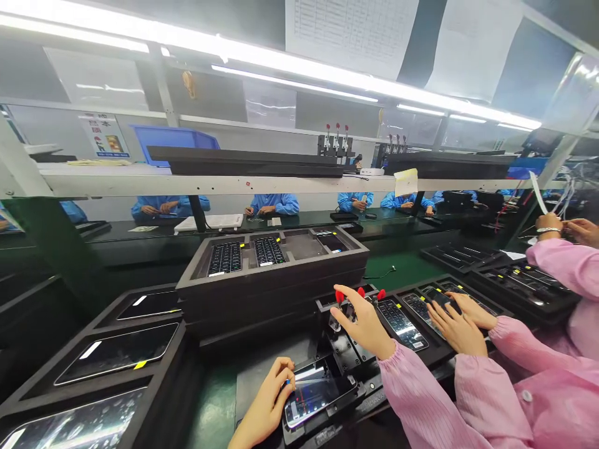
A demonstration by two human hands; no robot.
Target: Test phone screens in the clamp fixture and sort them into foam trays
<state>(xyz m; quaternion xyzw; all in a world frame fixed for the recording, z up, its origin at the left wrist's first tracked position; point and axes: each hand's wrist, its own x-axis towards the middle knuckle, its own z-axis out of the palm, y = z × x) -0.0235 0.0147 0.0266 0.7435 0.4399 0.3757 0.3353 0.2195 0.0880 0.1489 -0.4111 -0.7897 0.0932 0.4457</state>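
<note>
A smartphone (313, 390) with its screen lit lies face up in a black clamp fixture (346, 349) in front of me. My left hand (269, 396) is closed at the phone's left end, fingers curled over its edge; a small spot of blue shows by the fingertips. Above the fixture, my right hand (367, 324) has thumb and forefinger apart on either side of a red-tipped lever (339, 295). Its other fingers are mostly hidden. Two more red tips show just behind that hand.
Left, a black foam tray (161, 374) holds dark-screened devices. A foam tray stack (276, 293) stands behind the fixture, several phones on top. To the right, a co-worker's hands (461, 324) in pink sleeves touch phones in another tray (442, 362). A shelf (281, 185) crosses above.
</note>
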